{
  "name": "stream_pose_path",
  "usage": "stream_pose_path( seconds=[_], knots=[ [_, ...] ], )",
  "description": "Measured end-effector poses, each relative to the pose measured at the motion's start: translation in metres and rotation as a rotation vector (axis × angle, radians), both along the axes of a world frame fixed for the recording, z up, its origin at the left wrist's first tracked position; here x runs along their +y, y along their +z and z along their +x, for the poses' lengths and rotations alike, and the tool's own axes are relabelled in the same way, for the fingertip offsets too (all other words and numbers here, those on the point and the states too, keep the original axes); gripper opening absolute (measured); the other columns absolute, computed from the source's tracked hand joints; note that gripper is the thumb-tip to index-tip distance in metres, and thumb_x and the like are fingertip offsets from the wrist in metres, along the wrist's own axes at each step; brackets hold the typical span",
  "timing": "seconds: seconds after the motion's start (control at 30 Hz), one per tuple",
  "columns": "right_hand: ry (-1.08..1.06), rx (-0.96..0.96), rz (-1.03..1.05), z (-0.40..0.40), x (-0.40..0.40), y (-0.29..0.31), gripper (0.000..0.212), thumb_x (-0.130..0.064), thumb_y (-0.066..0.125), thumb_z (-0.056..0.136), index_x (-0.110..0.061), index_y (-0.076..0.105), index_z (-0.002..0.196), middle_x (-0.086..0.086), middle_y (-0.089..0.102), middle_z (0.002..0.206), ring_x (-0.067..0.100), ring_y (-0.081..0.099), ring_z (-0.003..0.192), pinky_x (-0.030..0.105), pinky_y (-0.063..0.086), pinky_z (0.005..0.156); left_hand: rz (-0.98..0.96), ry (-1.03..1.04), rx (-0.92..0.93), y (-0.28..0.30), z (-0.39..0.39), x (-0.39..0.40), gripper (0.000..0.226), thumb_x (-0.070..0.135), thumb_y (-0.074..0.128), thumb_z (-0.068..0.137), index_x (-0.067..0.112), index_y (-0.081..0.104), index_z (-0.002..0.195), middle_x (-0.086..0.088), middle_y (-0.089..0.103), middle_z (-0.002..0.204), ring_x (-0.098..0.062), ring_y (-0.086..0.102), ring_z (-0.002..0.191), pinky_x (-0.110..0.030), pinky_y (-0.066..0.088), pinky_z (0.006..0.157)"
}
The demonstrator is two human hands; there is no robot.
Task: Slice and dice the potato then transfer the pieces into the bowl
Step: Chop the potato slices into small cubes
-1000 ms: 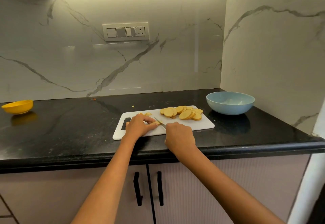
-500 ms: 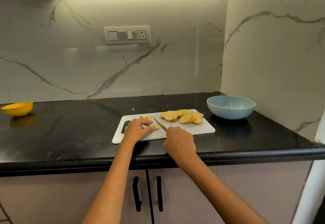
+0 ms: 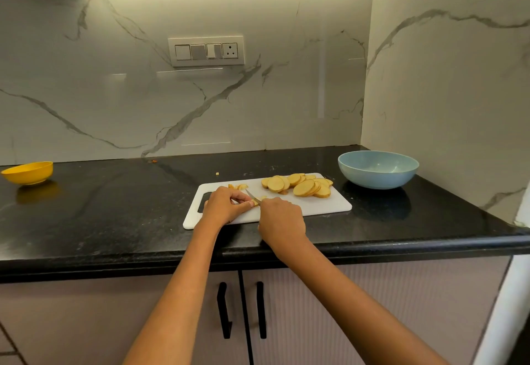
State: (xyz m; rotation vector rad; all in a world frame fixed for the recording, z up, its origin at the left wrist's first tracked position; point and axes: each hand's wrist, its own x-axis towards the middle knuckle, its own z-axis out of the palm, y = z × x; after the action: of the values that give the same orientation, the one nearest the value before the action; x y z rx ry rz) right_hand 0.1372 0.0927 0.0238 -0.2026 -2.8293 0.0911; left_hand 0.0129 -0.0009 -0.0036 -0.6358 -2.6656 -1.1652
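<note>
A white cutting board [image 3: 321, 207] lies on the black counter. A pile of round potato slices [image 3: 298, 185] sits at its back right, and a few small cut pieces [image 3: 238, 186] lie at the back left. My left hand [image 3: 222, 207] pinches a small potato piece [image 3: 255, 202] against the board. My right hand [image 3: 279, 222] grips a knife [image 3: 252, 195], whose blade angles down onto that piece; the handle is hidden in my fist. The empty light blue bowl [image 3: 378, 168] stands to the right of the board.
A yellow bowl [image 3: 28, 172] sits at the counter's far left. A tiny potato scrap [image 3: 217, 174] lies behind the board. Marble walls close the back and the right side. A switch panel [image 3: 206, 51] is on the back wall. Cabinet doors with black handles are below the counter.
The knife blade was raised half a second ago and has come down onto the piece under my left fingers. Both hands stay in the same spot on the board.
</note>
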Motion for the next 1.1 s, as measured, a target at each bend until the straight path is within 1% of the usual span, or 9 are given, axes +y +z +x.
stream_pose_path(
  seconds=[0.13, 0.23, 0.43, 0.53, 0.6, 0.7, 0.8, 0.93, 1.1],
  knots=[
    [0.029, -0.016, 0.027, 0.006, 0.0, -0.001, 0.029, -0.011, 0.04, 0.099, -0.009, 0.048, 0.127, 0.01, 0.056, 0.119, 0.024, 0.057, 0.106, 0.03, 0.042, 0.081, -0.018, 0.003, 0.019, 0.0, 0.002, 0.002, 0.013, 0.029, 0.07, 0.081, 0.022, 0.075, 0.091, 0.008, 0.066, 0.084, -0.024, 0.06, 0.091, -0.035, 0.045, 0.078],
    [0.031, 0.001, 0.068, 0.015, 0.002, -0.007, 0.026, -0.01, 0.041, 0.098, -0.007, 0.05, 0.122, 0.01, 0.058, 0.115, 0.024, 0.059, 0.102, 0.029, 0.042, 0.076, -0.002, 0.008, 0.019, -0.002, 0.001, 0.0, 0.013, 0.031, 0.071, 0.08, 0.024, 0.075, 0.09, 0.009, 0.067, 0.085, -0.022, 0.06, 0.092, -0.038, 0.046, 0.082],
    [-0.016, -0.01, 0.017, 0.007, 0.008, -0.001, 0.026, -0.012, 0.042, 0.098, -0.008, 0.051, 0.122, 0.01, 0.058, 0.116, 0.023, 0.058, 0.103, 0.029, 0.042, 0.077, -0.001, 0.027, 0.038, -0.004, 0.001, 0.0, 0.018, 0.03, 0.068, 0.083, 0.021, 0.073, 0.097, 0.003, 0.066, 0.089, -0.006, 0.047, 0.07, -0.026, 0.038, 0.068],
    [-0.022, -0.022, -0.049, 0.008, 0.012, -0.001, 0.025, -0.015, 0.045, 0.097, -0.007, 0.053, 0.12, 0.01, 0.059, 0.114, 0.023, 0.059, 0.1, 0.028, 0.04, 0.074, 0.113, 0.058, 0.035, -0.005, -0.001, -0.001, 0.02, 0.021, 0.062, 0.089, 0.017, 0.071, 0.106, -0.002, 0.068, 0.111, -0.013, 0.058, 0.093, -0.026, 0.042, 0.082],
    [-0.013, -0.022, -0.069, 0.012, 0.011, -0.002, 0.024, -0.015, 0.045, 0.097, -0.006, 0.054, 0.118, 0.01, 0.059, 0.112, 0.023, 0.06, 0.098, 0.028, 0.04, 0.071, 0.162, 0.09, 0.045, -0.005, -0.002, -0.003, 0.021, 0.018, 0.061, 0.089, 0.014, 0.071, 0.107, -0.004, 0.067, 0.114, -0.017, 0.058, 0.102, -0.027, 0.043, 0.085],
    [0.004, -0.012, -0.085, 0.016, 0.009, -0.004, 0.024, -0.016, 0.045, 0.096, -0.007, 0.055, 0.117, 0.01, 0.06, 0.11, 0.023, 0.061, 0.096, 0.027, 0.039, 0.069, 0.123, 0.069, 0.044, -0.005, 0.001, -0.003, 0.019, 0.02, 0.07, 0.082, 0.013, 0.073, 0.099, -0.002, 0.07, 0.1, -0.009, 0.053, 0.078, -0.021, 0.04, 0.069],
    [0.011, -0.013, -0.087, 0.017, 0.008, -0.003, 0.025, -0.017, 0.045, 0.096, -0.007, 0.054, 0.118, 0.01, 0.06, 0.111, 0.023, 0.06, 0.097, 0.028, 0.04, 0.071, 0.103, 0.066, 0.029, -0.005, 0.002, -0.004, 0.02, 0.023, 0.074, 0.078, 0.013, 0.074, 0.095, -0.001, 0.07, 0.094, -0.003, 0.047, 0.068, -0.018, 0.036, 0.062],
    [0.014, -0.013, -0.069, 0.016, 0.007, -0.001, 0.028, -0.018, 0.046, 0.096, -0.008, 0.052, 0.121, 0.01, 0.059, 0.113, 0.023, 0.06, 0.099, 0.029, 0.043, 0.076, 0.078, 0.07, 0.022, -0.004, 0.003, -0.002, 0.02, 0.024, 0.073, 0.079, 0.014, 0.074, 0.096, -0.001, 0.07, 0.093, -0.003, 0.045, 0.064, -0.014, 0.035, 0.056],
    [0.01, -0.019, 0.008, 0.005, -0.001, -0.003, 0.026, -0.012, 0.043, 0.098, -0.008, 0.051, 0.122, 0.01, 0.058, 0.115, 0.023, 0.059, 0.101, 0.029, 0.041, 0.074, 0.048, 0.059, 0.0, -0.001, 0.001, -0.002, 0.015, 0.024, 0.073, 0.079, 0.016, 0.075, 0.092, -0.001, 0.071, 0.091, -0.006, 0.048, 0.066, -0.022, 0.037, 0.06]
  ],
)
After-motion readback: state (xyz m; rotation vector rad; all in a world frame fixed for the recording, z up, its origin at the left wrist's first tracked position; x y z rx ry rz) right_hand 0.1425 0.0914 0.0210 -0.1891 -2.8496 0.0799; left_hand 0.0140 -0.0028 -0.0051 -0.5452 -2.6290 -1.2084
